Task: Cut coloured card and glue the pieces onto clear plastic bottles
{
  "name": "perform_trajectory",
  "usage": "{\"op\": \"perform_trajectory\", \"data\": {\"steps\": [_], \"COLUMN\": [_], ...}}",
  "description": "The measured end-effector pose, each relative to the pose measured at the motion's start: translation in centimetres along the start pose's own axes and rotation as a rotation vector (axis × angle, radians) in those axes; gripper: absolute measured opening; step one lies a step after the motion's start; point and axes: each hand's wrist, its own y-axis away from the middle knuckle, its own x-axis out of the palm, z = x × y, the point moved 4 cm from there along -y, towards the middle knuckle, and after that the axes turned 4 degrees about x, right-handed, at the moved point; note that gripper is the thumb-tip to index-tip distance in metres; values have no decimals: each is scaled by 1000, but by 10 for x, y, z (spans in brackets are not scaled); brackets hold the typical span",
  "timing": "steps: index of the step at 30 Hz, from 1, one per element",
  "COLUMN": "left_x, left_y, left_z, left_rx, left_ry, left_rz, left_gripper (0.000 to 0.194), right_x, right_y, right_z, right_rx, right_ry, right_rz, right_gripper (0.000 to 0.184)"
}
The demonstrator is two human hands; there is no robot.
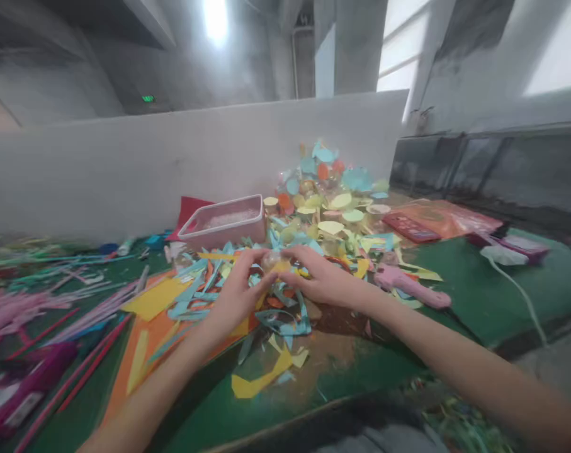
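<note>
My left hand point(240, 288) and my right hand point(317, 277) meet over the middle of the table. Between their fingertips is a small clear, dome-like piece point(271, 257) with a yellow paper piece point(280, 267) at its underside. Fingers of both hands curl round it and partly hide it. Beneath and around the hands lie blue paper scraps point(289, 328), mixed with orange and yellow ones. A yellow paper sheet point(157, 298) rests left of my left hand. To the right of my right hand lies a pink glue gun point(410, 286) with a dark cord.
Behind the hands stands a pink plastic basket point(223, 234) of clear pieces. A heap of clear domes with coloured paper discs point(332, 198) rises at the back right. Purple and red sticks point(96, 358) cover the left side. A white partition point(124, 170) closes off the back.
</note>
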Motion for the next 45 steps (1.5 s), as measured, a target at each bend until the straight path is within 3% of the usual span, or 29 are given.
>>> {"op": "perform_trajectory", "data": {"steps": [5, 8, 12, 16, 24, 30, 36, 38, 42, 45], "left_x": [3, 4, 6, 3, -6, -7, -5, -5, -6, -8], "left_y": [-1, -1, 0, 1, -3, -4, -2, -3, -3, -1], "left_z": [1, -1, -3, -2, 5, 4, 2, 1, -3, -10], "left_rx": [-120, -143, -182, -228, -266, -278, -250, -222, -148, -99], "left_ry": [168, 242, 243, 193, 156, 155, 199, 217, 226, 192], "left_rz": [-88, -123, -139, -184, -249, -261, -234, -239, -266, -283], "left_gripper": [36, 39, 40, 41, 43, 45, 43, 41, 39, 39], "right_x": [2, 4, 7, 9, 15, 12, 12, 12, 10, 9], "right_y": [-1, -1, 0, -1, -3, -3, -2, -2, -2, -2], "right_z": [-3, -4, 1, 1, -4, -7, -9, -9, -4, -2], "right_rx": [88, 150, 112, 89, 23, 144, 199, 179, 34, -39], "right_ry": [-8, 15, 6, -15, 3, -19, -77, -73, 114, 292], "right_rz": [3, 47, 89, 97, 110, 71, 73, 77, 66, 53], "right_gripper": [68, 55, 33, 28, 33, 29, 50, 51, 19, 19]}}
